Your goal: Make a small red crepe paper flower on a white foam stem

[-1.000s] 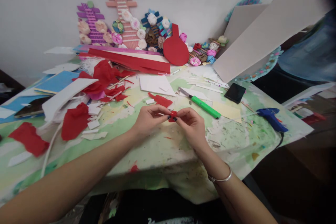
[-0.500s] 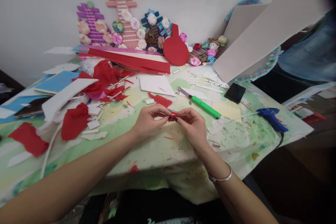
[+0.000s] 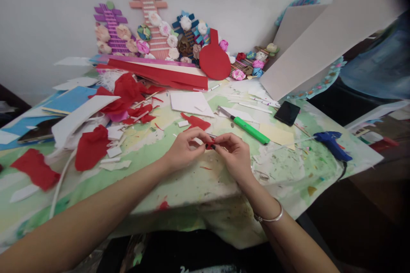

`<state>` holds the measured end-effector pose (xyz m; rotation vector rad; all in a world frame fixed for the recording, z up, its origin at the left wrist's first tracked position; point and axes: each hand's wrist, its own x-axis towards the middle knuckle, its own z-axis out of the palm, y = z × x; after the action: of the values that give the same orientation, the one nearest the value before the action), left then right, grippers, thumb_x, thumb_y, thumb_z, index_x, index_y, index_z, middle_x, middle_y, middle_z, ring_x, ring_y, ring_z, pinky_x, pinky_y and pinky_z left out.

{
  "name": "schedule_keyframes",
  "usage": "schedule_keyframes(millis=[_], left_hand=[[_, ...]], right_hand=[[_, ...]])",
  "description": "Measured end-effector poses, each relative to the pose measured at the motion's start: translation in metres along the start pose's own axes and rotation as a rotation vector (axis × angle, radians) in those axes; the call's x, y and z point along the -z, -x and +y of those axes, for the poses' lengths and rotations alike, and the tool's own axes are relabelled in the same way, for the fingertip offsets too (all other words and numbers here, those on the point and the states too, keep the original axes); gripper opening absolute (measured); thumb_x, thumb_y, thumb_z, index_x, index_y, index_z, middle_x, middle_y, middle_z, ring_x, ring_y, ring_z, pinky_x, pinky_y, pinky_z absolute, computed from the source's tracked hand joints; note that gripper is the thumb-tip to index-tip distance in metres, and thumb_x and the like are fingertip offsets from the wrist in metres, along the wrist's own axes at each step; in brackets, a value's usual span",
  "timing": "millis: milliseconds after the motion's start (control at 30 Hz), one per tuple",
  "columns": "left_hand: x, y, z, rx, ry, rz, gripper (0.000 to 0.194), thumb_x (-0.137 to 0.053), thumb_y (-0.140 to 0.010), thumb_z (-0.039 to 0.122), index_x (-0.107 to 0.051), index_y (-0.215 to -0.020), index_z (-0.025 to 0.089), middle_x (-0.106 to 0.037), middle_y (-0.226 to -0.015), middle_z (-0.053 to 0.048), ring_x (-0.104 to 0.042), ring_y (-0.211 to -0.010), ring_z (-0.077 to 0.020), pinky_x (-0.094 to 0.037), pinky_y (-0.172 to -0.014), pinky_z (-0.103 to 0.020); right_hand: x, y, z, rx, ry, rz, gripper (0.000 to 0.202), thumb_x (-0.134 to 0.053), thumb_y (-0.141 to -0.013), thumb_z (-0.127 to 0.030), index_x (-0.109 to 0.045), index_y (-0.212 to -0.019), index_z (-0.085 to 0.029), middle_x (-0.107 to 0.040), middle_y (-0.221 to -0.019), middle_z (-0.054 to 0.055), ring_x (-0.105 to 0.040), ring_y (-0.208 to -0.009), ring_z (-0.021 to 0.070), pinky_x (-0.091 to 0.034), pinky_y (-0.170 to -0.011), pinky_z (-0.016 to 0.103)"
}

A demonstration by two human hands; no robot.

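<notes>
Between my two hands is a small piece of red paper (image 3: 210, 143), mostly hidden by the fingertips. My left hand (image 3: 184, 150) pinches its left side with thumb and forefinger. From the right, my right hand (image 3: 235, 153) pinches the same piece, and the fingertips of both hands nearly meet. Just beyond them lie a red paper scrap (image 3: 196, 122) and a small white block (image 3: 183, 123). A green-handled utility knife (image 3: 250, 130) lies past my right hand, its blade pointing to the upper left.
Red crepe paper (image 3: 128, 89) and white scraps crowd the left side. A blue glue gun (image 3: 333, 144) and a black phone-like slab (image 3: 287, 113) lie at right. A red guitar-shaped cutout (image 3: 214, 59) leans at the back among flower-decorated pieces. A large grey board (image 3: 320, 42) stands back right.
The fingers have shifted slightly around the red paper, and less of it shows now. Both hands stay in nearly the same place; nothing else has moved.
</notes>
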<state>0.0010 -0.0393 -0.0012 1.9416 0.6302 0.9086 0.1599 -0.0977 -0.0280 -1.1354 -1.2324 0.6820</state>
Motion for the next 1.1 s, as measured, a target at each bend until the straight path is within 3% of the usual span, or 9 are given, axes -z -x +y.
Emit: schedule_keyframes(millis=[433, 767, 1100], left_hand=[[-0.0028, 0.0032, -0.0053, -0.104, -0.085, 0.058, 0.010, -0.058, -0.076, 0.008, -0.061, -0.080, 0.017, -0.060, -0.086, -0.005, -0.058, -0.083, -0.0156, -0.054, -0.067, -0.026], [0.0002, 0.0018, -0.0047, -0.044, -0.060, 0.017, 0.009, -0.056, -0.079, 0.009, -0.062, -0.079, 0.016, -0.062, -0.084, -0.005, -0.058, -0.083, -0.0157, -0.052, -0.069, -0.025], [0.0003, 0.0023, -0.0089, -0.080, -0.033, 0.019, 0.008, -0.057, -0.080, 0.010, -0.063, -0.079, 0.015, -0.062, -0.084, -0.006, -0.058, -0.084, -0.0164, -0.050, -0.072, -0.028]], right_hand=[[-0.0006, 0.0041, -0.0001, 0.339, 0.389, 0.006, 0.010, -0.059, -0.083, -0.016, -0.064, -0.085, -0.024, -0.070, -0.083, 0.001, -0.065, -0.079, 0.0168, -0.051, -0.075, 0.030], [-0.0003, 0.0026, 0.0027, 0.273, 0.365, -0.025, 0.010, -0.060, -0.082, -0.013, -0.065, -0.083, -0.022, -0.070, -0.083, 0.002, -0.065, -0.080, 0.0160, -0.050, -0.075, 0.029], [0.0003, 0.0020, 0.0032, 0.193, 0.271, -0.031, 0.008, -0.062, -0.079, -0.015, -0.066, -0.083, -0.020, -0.070, -0.081, 0.002, -0.066, -0.076, 0.0159, -0.053, -0.075, 0.030]])
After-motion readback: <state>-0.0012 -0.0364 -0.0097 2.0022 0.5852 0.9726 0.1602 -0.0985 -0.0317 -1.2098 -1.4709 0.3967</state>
